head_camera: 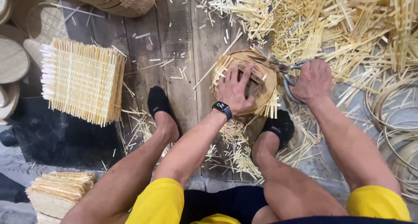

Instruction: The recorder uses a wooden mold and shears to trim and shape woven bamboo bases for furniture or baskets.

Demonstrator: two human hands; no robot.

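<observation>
My left hand presses flat on a round woven bamboo mat set in a hoop on the floor between my feet. A dark block lies under my fingers on the mat. My right hand grips the handles of large metal scissors, whose blades reach over the mat's far right rim. A smartwatch is on my left wrist.
A stack of square woven bamboo mats stands at the left, another stack at bottom left. Finished round baskets sit at the top. Loose bamboo strip offcuts pile up top right. Bamboo hoops lie at the right.
</observation>
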